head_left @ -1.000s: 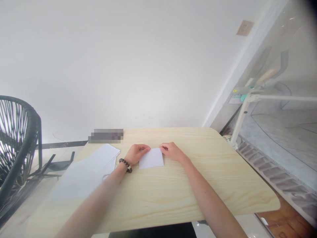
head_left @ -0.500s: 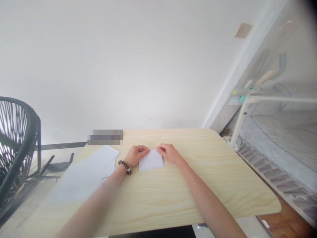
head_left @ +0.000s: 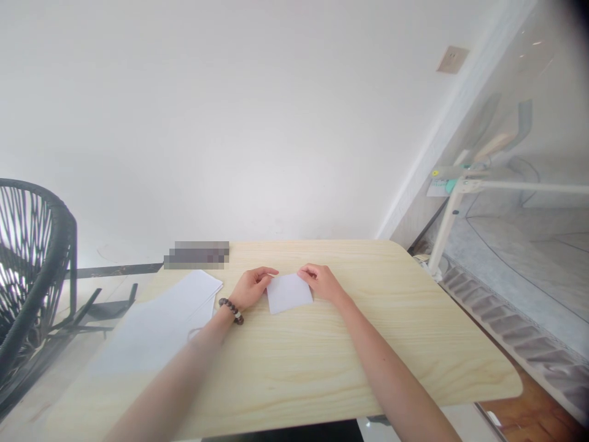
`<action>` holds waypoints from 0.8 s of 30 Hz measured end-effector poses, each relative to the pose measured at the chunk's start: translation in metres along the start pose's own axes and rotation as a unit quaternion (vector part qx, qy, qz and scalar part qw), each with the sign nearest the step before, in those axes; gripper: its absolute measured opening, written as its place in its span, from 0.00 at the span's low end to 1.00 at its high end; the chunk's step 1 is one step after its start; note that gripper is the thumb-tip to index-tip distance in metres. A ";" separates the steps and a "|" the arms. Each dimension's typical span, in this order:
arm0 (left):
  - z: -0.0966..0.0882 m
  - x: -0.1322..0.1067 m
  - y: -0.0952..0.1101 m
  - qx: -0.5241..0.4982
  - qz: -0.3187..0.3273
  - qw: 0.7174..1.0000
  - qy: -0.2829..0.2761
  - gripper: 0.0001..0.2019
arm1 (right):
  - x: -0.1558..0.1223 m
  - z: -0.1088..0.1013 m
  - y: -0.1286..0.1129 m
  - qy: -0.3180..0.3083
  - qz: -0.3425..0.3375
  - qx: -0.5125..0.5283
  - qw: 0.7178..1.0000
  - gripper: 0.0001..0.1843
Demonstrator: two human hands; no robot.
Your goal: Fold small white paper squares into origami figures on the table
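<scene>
A small folded white paper (head_left: pixel 289 293) lies on the light wooden table (head_left: pixel 304 356), slightly turned. My left hand (head_left: pixel 251 287), with a dark bead bracelet at the wrist, pinches the paper's upper left corner, fingers curled. My right hand (head_left: pixel 321 282) has its fingers curled on the paper's upper right corner. Both forearms reach in from the near edge.
A stack of white sheets (head_left: pixel 161 319) lies on the table's left part. A black wire chair (head_left: pixel 32 270) stands at the left. A white rack (head_left: pixel 460 190) and a grey mat are on the floor to the right. A white wall is behind the table.
The folded paper has shifted a little to the right and turned slightly. Both hands moved with it at its top corners.
</scene>
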State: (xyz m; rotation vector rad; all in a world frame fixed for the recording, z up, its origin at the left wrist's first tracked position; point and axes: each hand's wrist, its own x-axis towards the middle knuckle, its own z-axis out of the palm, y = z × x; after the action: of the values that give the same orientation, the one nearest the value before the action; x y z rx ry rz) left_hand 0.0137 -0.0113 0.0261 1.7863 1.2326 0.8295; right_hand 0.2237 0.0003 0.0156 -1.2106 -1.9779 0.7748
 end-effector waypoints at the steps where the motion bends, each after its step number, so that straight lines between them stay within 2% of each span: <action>1: 0.000 0.000 0.000 0.006 0.006 1.000 0.003 0.17 | 0.000 0.003 -0.001 0.008 0.002 0.001 1.000 0.14; 5: 0.001 0.000 -0.001 0.056 0.012 0.997 0.049 0.18 | 0.001 0.013 -0.006 0.054 0.027 0.018 0.998 0.14; 8: 0.002 0.000 -0.003 0.071 0.012 0.995 0.068 0.18 | 0.003 0.017 -0.006 0.059 0.046 0.047 0.996 0.19; 12: 0.002 0.001 -0.003 0.078 0.025 0.995 0.064 0.17 | 0.004 0.020 -0.002 0.070 0.058 0.059 0.994 0.16; 15: 0.002 0.002 -0.004 0.114 0.050 0.990 0.068 0.16 | 0.003 0.022 -0.001 0.079 0.048 0.012 0.996 0.12; 20: 0.003 0.003 -0.007 0.225 0.129 0.965 0.045 0.12 | 0.003 0.026 -0.002 0.094 0.026 -0.051 0.994 0.10; 24: 0.006 0.001 -0.009 0.291 0.141 0.945 0.039 0.13 | 0.003 0.025 -0.003 0.092 0.016 -0.064 0.994 0.10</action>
State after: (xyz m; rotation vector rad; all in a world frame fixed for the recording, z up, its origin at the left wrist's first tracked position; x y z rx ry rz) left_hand 0.0150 -0.0097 0.0152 2.4704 1.3896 0.7414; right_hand 0.2014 -0.0012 0.0036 -1.3405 -1.8835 0.5387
